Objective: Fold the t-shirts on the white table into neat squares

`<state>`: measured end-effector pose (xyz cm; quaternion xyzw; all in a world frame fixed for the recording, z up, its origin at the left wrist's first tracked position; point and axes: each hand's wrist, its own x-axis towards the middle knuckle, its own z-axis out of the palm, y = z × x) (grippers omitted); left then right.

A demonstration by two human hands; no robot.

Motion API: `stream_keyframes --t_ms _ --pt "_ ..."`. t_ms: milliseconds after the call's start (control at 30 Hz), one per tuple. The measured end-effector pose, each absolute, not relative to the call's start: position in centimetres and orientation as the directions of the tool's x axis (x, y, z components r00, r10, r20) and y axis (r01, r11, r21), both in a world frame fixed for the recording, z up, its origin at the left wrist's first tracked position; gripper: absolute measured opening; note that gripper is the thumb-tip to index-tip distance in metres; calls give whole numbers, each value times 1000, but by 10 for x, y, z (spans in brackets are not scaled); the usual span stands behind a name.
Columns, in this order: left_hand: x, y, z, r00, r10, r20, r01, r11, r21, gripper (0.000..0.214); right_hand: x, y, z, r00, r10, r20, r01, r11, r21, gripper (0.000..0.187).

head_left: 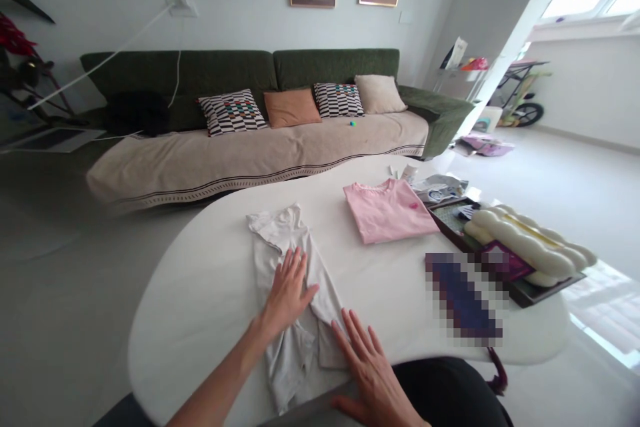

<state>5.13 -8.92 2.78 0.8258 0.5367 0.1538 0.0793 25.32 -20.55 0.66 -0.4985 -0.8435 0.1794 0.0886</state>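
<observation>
A light grey garment [295, 227], partly folded lengthwise, lies on the white oval table [190, 293] in front of me. It looks like a long-sleeved top or leggings; I cannot tell which. My left hand [287, 290] rests on its middle with the fingers stretched out. At its lower right edge is my right hand [365, 360], fingers spread and palm down, the fingertips touching or just above the cloth. A folded pink T-shirt [390, 213] lies farther back on the right, apart from both hands.
A dark tray [530, 293] at the table's right holds a cream, puffy tissue-box cover [530, 240]. Beside it lies a blurred dark blue item [463, 297]. Behind the T-shirt are a silvery packet [440, 187] and a small white bottle [409, 173]. A green sofa [200, 73] stands beyond.
</observation>
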Motion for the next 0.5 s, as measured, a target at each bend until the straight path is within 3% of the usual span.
stream_keyframes --t_ms 100,200,333,500 --pt "37 -180 14 371 924 89 844 -376 382 71 249 -202 10 -513 855 -74 807 451 -382 100" --pt "34 -235 -4 396 918 -11 855 -365 368 85 239 -204 1 -529 845 -76 820 486 -302 88" --pt "39 -252 -11 341 940 -11 890 -319 324 75 231 -218 -9 -477 878 33 858 474 -197 83" --pt "31 -266 -4 383 924 12 871 -365 328 81 232 -247 -4 -486 863 136 842 504 -191 70"
